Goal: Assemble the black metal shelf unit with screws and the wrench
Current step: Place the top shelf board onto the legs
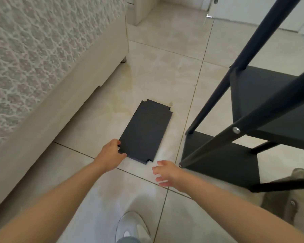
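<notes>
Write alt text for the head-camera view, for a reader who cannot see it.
A person's left hand grips the near left corner of a black shelf panel lying flat on a tiled floor, while the open right hand hovers by its near right corner, not touching. A partly assembled black shelf unit stands at right, beige furniture at left.

Your one camera sits on your head, wide-angle, tipped forward and steeply down, your left hand (110, 156) and right hand (167, 173) low in frame, shelf panel (146, 130) on the floor (165, 71) mid-frame — shelf unit (263, 95) close at right.
</notes>
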Tool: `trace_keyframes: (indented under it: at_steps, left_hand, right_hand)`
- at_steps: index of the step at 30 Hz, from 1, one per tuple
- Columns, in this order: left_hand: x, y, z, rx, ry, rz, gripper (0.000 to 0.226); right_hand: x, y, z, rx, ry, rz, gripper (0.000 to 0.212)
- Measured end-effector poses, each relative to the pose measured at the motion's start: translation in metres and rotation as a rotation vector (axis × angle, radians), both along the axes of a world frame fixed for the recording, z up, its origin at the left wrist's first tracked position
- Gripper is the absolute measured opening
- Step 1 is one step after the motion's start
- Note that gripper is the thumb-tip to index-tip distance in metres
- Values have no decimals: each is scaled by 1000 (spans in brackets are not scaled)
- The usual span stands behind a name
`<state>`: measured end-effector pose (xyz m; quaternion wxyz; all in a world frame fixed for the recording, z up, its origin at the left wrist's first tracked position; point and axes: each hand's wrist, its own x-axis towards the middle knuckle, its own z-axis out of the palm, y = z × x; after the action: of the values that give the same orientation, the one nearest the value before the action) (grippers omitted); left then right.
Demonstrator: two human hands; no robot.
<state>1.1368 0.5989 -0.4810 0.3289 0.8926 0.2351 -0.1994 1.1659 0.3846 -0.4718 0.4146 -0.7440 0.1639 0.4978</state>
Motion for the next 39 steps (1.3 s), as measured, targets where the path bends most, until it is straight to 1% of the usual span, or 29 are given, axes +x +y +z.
trace_keyframes:
  at_steps: [3,6,9,12,16,18,20,21,23,25,28,30,34,36,39]
  left_hand:
    - [6,-2,-6,-94,14,10,63]
    - [9,-7,-9,-161,1,38,68]
    - [9,-9,-11,-217,-37,110,68]
    - [9,-12,-11,-242,-62,168,64]
    - [9,-9,-13,-287,-91,331,63]
    - [9,-7,-13,-312,-119,419,58]
    - [10,-5,-11,-310,-151,528,49]
    - [10,-3,-9,-299,-167,583,45]
    - [12,1,-7,-322,-183,688,39]
    - [13,4,-2,-435,-191,762,35]
    - [13,6,7,-596,-143,774,25]
    - [12,7,15,-670,-92,749,20]
    - [10,5,35,-735,-56,756,20]
    - [6,2,48,-762,-55,767,15]
    - [-1,0,72,-803,-46,776,9]
  right_hand:
    - [4,8,-6,26,19,-40,65]
    - [9,12,-9,54,18,-72,67]
    - [10,15,-12,68,24,-69,56]
    - [10,18,-16,88,35,-98,50]
    - [6,19,-18,134,46,-251,35]
    - [5,18,-17,160,33,-372,32]
    - [4,16,-15,166,7,-466,25]
    - [4,16,-13,173,1,-499,24]
    - [4,14,-8,231,5,-550,30]
    - [5,13,-2,296,-1,-582,33]
    - [9,9,11,334,0,-632,25]
    - [12,7,22,348,11,-640,26]
    - [17,2,43,406,53,-649,26]
    - [17,2,56,445,75,-639,25]
    - [15,0,78,492,82,-607,17]
